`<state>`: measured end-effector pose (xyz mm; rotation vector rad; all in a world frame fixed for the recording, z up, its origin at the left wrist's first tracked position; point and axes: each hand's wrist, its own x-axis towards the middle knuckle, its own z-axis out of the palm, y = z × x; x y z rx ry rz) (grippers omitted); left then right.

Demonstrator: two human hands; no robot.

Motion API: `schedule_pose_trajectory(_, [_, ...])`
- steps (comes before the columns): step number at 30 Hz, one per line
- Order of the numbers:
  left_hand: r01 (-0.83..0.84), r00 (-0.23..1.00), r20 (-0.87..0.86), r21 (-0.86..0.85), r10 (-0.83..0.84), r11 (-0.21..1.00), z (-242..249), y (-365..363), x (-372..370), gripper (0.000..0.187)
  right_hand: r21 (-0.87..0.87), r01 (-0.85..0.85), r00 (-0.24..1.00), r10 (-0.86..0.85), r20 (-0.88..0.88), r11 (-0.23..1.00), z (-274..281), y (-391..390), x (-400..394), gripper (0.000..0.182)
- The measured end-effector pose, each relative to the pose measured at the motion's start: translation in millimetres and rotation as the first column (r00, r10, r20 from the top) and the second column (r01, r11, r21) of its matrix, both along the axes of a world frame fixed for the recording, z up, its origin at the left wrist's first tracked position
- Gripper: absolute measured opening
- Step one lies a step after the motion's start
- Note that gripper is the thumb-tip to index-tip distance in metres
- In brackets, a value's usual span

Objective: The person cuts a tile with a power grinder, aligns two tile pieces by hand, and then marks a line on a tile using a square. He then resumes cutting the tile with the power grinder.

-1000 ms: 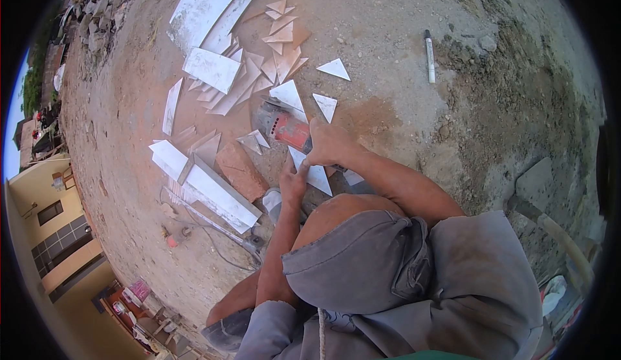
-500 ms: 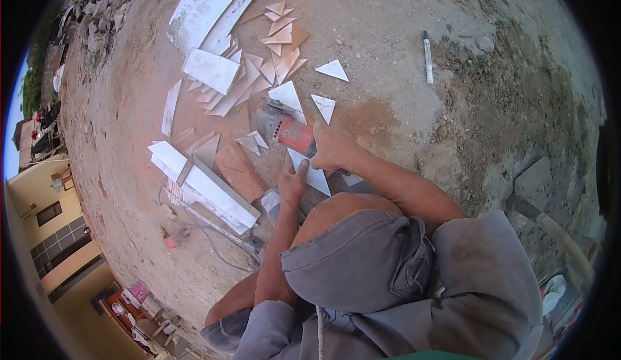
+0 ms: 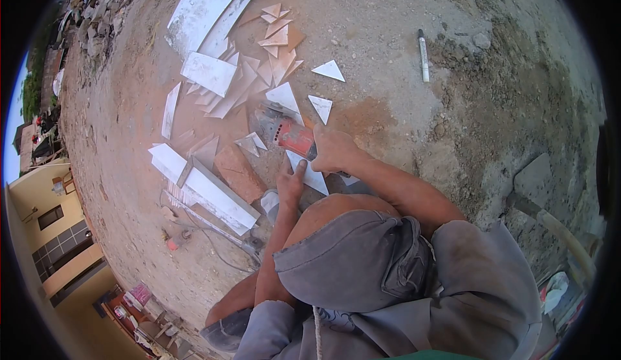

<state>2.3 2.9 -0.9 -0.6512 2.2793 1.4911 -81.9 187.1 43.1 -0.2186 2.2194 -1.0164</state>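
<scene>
A red power grinder [image 3: 296,138] is held by my right hand [image 3: 335,151], whose fingers wrap round its rear end. The grinder's dusty head points up and left. My left hand [image 3: 290,180] grips a white tile piece [image 3: 314,177] just below the tool, with the thumb on its face. Another white tile piece [image 3: 284,98] lies beyond the grinder head, and a small triangular piece [image 3: 321,108] is to its right. The contact between the grinder's disc and any tile is hidden.
A reddish block [image 3: 239,171] and long white tile strips [image 3: 210,190] lie to the left. Cut tile pieces [image 3: 236,91] and large tiles [image 3: 204,7] are farther off. A marker [image 3: 424,57] lies at the right. A cable [image 3: 213,247] runs along the ground at lower left.
The view has shifted slightly. Both hands, the grinder and the gripped tile keep nearly the same places relative to each other.
</scene>
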Motion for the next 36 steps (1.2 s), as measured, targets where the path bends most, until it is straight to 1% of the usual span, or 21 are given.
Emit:
schedule_pose_trajectory(2, [0.064, 0.995, -0.063, -0.149, -0.074, 0.987, -14.1, -6.8, 3.0, 0.06, -0.019, -0.007, 1.0, 0.007, -0.005, 1.0, -1.0, 2.3, 1.8, 0.058])
schedule_pose_trajectory(3, [0.063, 0.995, -0.063, -0.148, -0.073, 0.987, -11.5, -5.1, 2.1, 0.06, -0.018, -0.008, 1.0, 0.007, -0.005, 1.0, -0.4, 3.9, 3.2, 0.058])
schedule_pose_trajectory(5, [0.014, 0.999, -0.037, -0.052, -0.015, 0.999, -6.4, -1.9, 1.1, 0.061, -0.038, 0.005, 1.0, -0.006, -0.01, 0.999, 0.4, 6.6, 6.1, 0.058])
schedule_pose_trajectory(6, [0.014, 0.999, -0.037, -0.051, -0.016, 0.999, -8.3, -1.9, 1.9, 0.061, -0.037, 0.006, 1.0, -0.006, -0.009, 0.999, 0.1, 7.0, 6.0, 0.058])
schedule_pose_trajectory(8, [-0.043, 0.998, -0.046, 0.044, 0.045, 0.998, -11.3, -1.9, 2.8, 0.062, -0.049, 0.005, 1.0, -0.006, -0.018, 0.999, 0.3, 7.2, 5.0, 0.057])
schedule_pose_trajectory(9, [-0.04, 0.998, -0.048, 0.044, 0.042, 0.998, -10.1, -2.6, 2.0, 0.062, -0.049, 0.008, 1.0, -0.009, -0.02, 0.999, 0.9, 6.4, 3.7, 0.057])
schedule_pose_trajectory(11, [0.052, 0.999, 0.017, -0.125, -0.05, 0.991, -7.3, -5.8, 0.8, 0.063, -0.021, 0.008, 1.0, -0.008, -0.026, 1.0, 2.1, 3.8, 1.7, 0.056])
schedule_pose_trajectory(12, [0.051, 0.999, 0.018, -0.126, -0.049, 0.991, -6.0, -5.0, 0.9, 0.063, -0.022, 0.007, 1.0, -0.007, -0.025, 1.0, 1.7, 4.1, 1.8, 0.056])
schedule_pose_trajectory(14, [0.06, 0.996, -0.059, -0.145, -0.069, 0.988, -4.6, -2.9, 0.9, 0.064, -0.044, 0.0, 1.0, -0.001, -0.022, 0.999, 0.2, 5.6, 2.2, 0.056])
schedule_pose_trajectory(15, [0.058, 0.996, -0.057, -0.145, -0.067, 0.988, -10.5, -5.4, 2.3, 0.064, -0.044, -0.002, 1.0, 0.001, -0.02, 0.999, -0.2, 6.1, 3.2, 0.056])
schedule_pose_trajectory(17, [0.004, 0.996, -0.094, -0.01, -0.005, 1.0, -28.0, -12.1, 6.3, 0.064, -0.037, 0.005, 1.0, -0.005, 0.002, 0.999, -0.7, 8.4, 6.0, 0.055])
schedule_pose_trajectory(21, [0.033, 0.989, -0.14, -0.06, -0.041, 0.998, -21.4, -9.0, 3.8, 0.065, -0.027, 0.007, 0.999, -0.008, -0.034, 1.0, 1.3, 13.5, 11.7, 0.055])
schedule_pose_trajectory(23, [0.029, 0.996, -0.087, -0.015, -0.03, 0.999, -11.1, -4.9, 2.3, 0.066, -0.036, 0.008, 1.0, -0.009, -0.023, 0.999, 2.5, 15.4, 12.5, 0.055])
schedule_pose_trajectory(24, [0.028, 0.996, -0.088, -0.015, -0.029, 1.0, -13.9, -6.2, 2.9, 0.066, -0.036, 0.007, 1.0, -0.008, -0.023, 0.999, 0.6, 15.6, 12.9, 0.055])
schedule_pose_trajectory(26, [0.046, 0.992, -0.108, -0.103, -0.057, 0.994, -19.7, -9.2, 3.9, 0.065, -0.033, -0.004, 0.999, 0.003, -0.038, 0.999, -4.7, 14.7, 13.6, 0.054])
schedule_pose_trajectory(30, [0.045, 0.992, -0.114, -0.058, -0.052, 0.997, -14.5, -5.7, 2.8, 0.064, -0.03, -0.01, 1.0, 0.01, -0.004, 1.0, -1.2, 13.3, 8.0, 0.054])
schedule_pose_trajectory(32, [0.01, 0.997, -0.081, -0.073, -0.016, 0.997, -10.5, -3.2, 2.7, 0.063, -0.043, -0.011, 1.0, 0.01, -0.02, 0.999, 0.1, 14.4, 7.8, 0.051])
schedule_pose_trajectory(35, [0.012, 0.995, -0.098, -0.052, -0.017, 0.999, -3.2, 0.8, 1.3, 0.063, -0.033, -0.011, 0.999, 0.009, -0.035, 0.999, 3.6, 19.4, 13.3, 0.052])
schedule_pose_trajectory(36, [0.011, 0.995, -0.096, -0.051, -0.016, 0.999, -9.2, -1.9, 2.8, 0.063, -0.032, -0.011, 0.999, 0.01, -0.033, 0.999, 2.3, 20.3, 15.1, 0.052])
